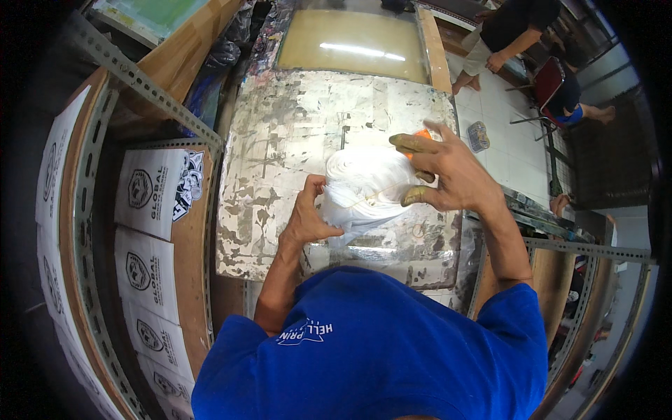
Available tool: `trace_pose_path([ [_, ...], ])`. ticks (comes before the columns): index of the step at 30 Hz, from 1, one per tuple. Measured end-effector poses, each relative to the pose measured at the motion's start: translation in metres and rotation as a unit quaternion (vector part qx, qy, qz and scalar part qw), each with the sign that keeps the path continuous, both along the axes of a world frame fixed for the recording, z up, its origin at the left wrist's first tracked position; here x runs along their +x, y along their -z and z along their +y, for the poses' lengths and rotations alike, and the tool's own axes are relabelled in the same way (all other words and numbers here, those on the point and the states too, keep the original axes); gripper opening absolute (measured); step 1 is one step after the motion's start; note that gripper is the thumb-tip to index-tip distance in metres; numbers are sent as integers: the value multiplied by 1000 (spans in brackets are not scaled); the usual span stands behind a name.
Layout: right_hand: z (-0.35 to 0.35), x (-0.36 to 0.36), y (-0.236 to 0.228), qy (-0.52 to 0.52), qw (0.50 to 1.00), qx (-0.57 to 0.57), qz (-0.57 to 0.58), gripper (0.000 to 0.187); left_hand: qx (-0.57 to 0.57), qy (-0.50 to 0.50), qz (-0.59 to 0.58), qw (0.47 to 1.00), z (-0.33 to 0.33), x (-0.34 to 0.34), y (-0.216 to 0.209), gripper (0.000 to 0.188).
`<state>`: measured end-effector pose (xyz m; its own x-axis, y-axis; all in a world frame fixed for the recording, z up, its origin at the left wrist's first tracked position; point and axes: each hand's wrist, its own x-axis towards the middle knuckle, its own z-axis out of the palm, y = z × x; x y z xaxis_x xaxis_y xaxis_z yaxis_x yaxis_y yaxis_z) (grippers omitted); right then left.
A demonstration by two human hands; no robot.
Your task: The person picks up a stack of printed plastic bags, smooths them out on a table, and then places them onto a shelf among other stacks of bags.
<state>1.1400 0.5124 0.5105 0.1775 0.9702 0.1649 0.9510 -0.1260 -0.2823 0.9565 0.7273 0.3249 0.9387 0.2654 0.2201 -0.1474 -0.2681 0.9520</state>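
Observation:
A round white bundle (pixel 360 183), which looks like rolled cloth, lies on the worn, paint-stained tabletop (pixel 273 133) in front of me. My left hand (pixel 306 212) grips its left side, thumb at the near edge and fingers curled at the far side. On the other side, my right hand (pixel 448 168) has its fingers and thumb spread apart, with yellowish-green stains on the fingertips. Those fingertips are over or against the bundle's right edge; contact is hard to tell. A thin yellowish line crosses the bundle's top. Partly hidden behind my right fingers is an orange object (pixel 422 134).
A glossy yellowish framed panel (pixel 353 49) is at the table's far end. Printed white sheets (pixel 143 189) lie on a metal-framed rack to the left. Beyond the table's right edge are a container (pixel 478 136) on the tiled floor, a red chair (pixel 549 84) and other people.

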Motion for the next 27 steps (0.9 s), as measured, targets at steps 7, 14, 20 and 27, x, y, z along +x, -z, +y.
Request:
trace_pose_path([
  [7, -36, -8, 6, -18, 986, 56, 159, 50, 39, 9, 20, 999, -1, 5, -5, 93],
  [14, -49, -39, 19, 12, 962, 120, 244, 48, -10, 3, -3, 1000, -4, 9, 2, 88],
  [20, -56, -60, 13, 40, 961, 66, 266, 45, -23, 13, -12, 1000, -8, 12, 2, 84],
  [27, -46, -78, -14, 48, 975, -8, 216, 51, -37, 16, 2, 999, -9, 19, 0, 83],
])
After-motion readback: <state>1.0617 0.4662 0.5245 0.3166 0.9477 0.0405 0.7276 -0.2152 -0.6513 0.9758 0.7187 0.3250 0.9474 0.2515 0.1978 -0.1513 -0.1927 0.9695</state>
